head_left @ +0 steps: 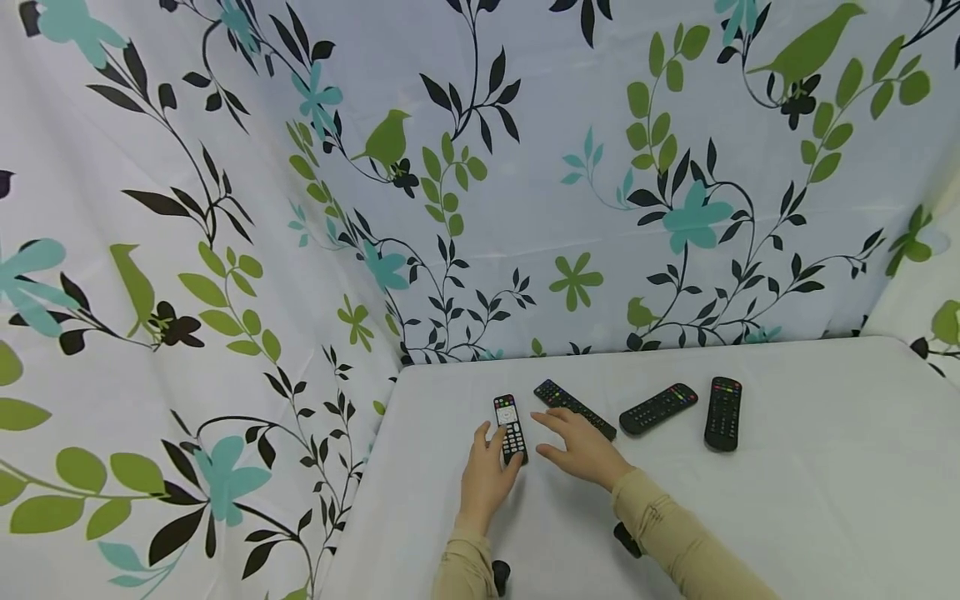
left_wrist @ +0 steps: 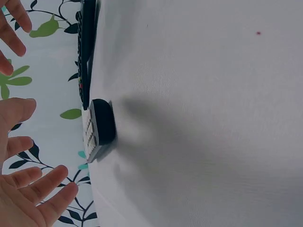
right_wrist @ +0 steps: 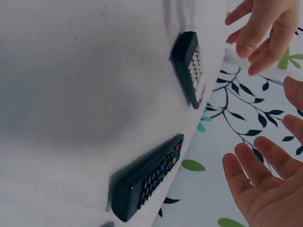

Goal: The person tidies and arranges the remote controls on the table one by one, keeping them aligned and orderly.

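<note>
The white-buttoned remote [head_left: 512, 426] is laid flat near the far left corner of the white table [head_left: 825, 467], its long axis set nearly square to the far edge, its coloured-button end pointed there, slightly leftward. The left hand [head_left: 483, 482] is held above it, fingers parted, grasping nothing; the right hand [head_left: 581, 446] likewise, near the slanted black remote [head_left: 573, 403].

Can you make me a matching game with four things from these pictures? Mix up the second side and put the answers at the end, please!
Things:
1. left hand
2. right sleeve
3. table
4. hanging cloth

Matches:
A. tan
B. printed with green birds
C. nearest the remote with pale buttons
D. plain white on top, with remotes lying on it

Right pairs: 1-C, 2-A, 3-D, 4-B
</note>
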Demonstrator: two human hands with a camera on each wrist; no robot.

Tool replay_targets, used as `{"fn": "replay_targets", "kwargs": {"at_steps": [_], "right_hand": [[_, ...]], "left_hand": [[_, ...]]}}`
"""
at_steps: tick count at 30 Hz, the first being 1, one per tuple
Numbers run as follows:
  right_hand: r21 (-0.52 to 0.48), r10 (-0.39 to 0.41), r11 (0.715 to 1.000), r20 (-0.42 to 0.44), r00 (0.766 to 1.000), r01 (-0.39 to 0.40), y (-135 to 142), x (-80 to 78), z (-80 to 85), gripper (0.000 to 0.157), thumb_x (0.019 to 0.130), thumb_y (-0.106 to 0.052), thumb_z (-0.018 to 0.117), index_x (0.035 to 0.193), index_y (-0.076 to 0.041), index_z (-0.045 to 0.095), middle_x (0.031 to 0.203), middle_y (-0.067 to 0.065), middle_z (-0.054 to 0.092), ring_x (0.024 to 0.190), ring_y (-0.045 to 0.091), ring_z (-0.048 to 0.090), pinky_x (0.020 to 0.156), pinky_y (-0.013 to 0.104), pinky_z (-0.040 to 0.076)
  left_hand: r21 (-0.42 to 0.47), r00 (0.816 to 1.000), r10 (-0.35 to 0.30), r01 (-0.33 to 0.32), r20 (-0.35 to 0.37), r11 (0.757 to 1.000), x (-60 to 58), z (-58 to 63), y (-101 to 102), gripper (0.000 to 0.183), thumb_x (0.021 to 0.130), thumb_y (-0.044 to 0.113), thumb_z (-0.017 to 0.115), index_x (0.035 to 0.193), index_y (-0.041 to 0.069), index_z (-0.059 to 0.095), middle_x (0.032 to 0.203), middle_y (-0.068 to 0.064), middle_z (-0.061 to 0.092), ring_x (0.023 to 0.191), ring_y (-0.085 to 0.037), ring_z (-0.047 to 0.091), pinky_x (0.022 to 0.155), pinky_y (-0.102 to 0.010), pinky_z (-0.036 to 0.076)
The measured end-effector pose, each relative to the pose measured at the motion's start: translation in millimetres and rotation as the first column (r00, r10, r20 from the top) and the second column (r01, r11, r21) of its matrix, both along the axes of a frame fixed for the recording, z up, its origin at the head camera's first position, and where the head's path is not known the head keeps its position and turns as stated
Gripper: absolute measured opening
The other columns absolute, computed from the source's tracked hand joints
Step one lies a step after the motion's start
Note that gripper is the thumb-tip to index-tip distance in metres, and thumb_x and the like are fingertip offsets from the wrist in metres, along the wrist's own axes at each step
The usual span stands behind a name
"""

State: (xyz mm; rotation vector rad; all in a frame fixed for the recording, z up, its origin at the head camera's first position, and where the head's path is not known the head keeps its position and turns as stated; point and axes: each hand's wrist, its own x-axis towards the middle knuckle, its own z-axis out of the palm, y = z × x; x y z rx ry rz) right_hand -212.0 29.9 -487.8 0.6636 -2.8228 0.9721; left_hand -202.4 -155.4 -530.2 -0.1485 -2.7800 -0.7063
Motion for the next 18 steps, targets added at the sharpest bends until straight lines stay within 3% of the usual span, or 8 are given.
{"fn": "replay_targets", "kwargs": {"at_steps": [7, 14, 18], "right_hand": [[0.046, 0.009, 0.999, 0.066, 0.998, -0.012, -19, -22.0, -14.9, 0.049, 0.085, -0.025, 0.065, 0.132, -0.014, 0.053, 0.128, 0.016, 0.054, 0.113, 0.036, 0.055, 0.093, 0.05, 0.046], [-0.036, -0.005, 0.999, 0.177, 0.984, 0.012, -34, -37.6, -39.6, 0.047, 0.085, -0.018, 0.063, 0.13, -0.009, 0.053, 0.116, 0.019, 0.06, 0.102, 0.032, 0.06, 0.087, 0.046, 0.049], [-0.063, -0.04, 0.997, 0.192, 0.981, 0.053, -38, -43.5, -54.2, 0.045, 0.085, -0.013, 0.062, 0.128, -0.006, 0.055, 0.11, 0.019, 0.062, 0.096, 0.031, 0.061, 0.085, 0.045, 0.049]], "left_hand": [[0.133, 0.996, 0.003, -0.015, 0.091, 0.991, -16.0, -13.0, -7, 0.049, 0.087, 0.025, 0.062, 0.129, 0.002, 0.051, 0.134, -0.026, 0.041, 0.109, -0.043, 0.057, 0.084, -0.049, 0.051], [0.235, 0.985, 0.031, -0.071, 0.169, 0.969, -24.8, -24.8, -18, 0.042, 0.088, 0.015, 0.059, 0.127, 0.002, 0.053, 0.115, -0.021, 0.054, 0.082, -0.02, 0.059, 0.069, -0.033, 0.05], [0.275, 0.985, 0.009, -0.056, 0.171, 0.96, -30.0, -28.9, -21, 0.038, 0.088, 0.01, 0.056, 0.125, 0.001, 0.055, 0.109, -0.021, 0.057, 0.081, -0.021, 0.06, 0.071, -0.033, 0.05]]}}
